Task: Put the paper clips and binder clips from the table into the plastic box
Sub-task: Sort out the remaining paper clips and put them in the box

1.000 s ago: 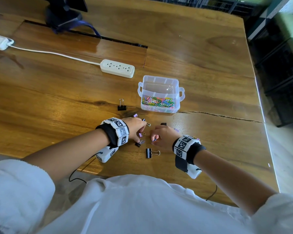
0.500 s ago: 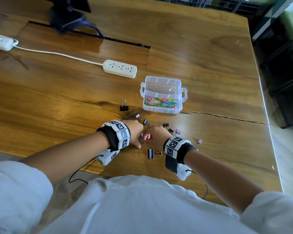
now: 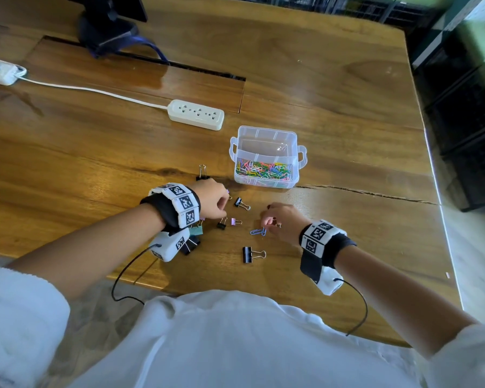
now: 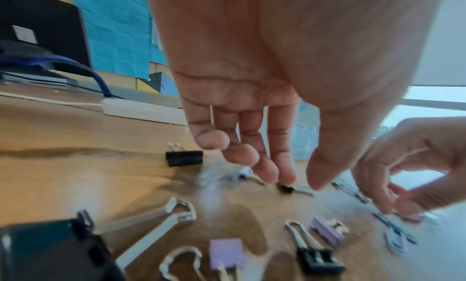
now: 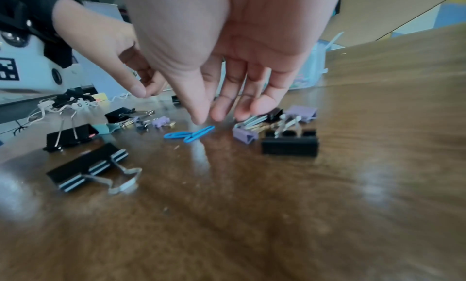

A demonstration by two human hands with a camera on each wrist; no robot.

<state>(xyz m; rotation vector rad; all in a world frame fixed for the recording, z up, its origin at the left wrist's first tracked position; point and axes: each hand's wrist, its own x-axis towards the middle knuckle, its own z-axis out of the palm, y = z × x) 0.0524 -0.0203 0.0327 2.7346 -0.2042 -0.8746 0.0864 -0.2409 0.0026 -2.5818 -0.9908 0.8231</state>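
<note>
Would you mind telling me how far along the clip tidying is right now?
Done: coloured paper clips fill one compartment of the plastic box. In hand: the right hand reaches for two blue paper clips; the left hand hovers empty. Left: the binder clips, all on the table.

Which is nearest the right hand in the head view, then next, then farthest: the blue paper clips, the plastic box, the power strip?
From the right hand:
1. Blue paper clips, right at its fingertips.
2. Plastic box, farther up the table.
3. Power strip, beyond the box, to the left.
</note>
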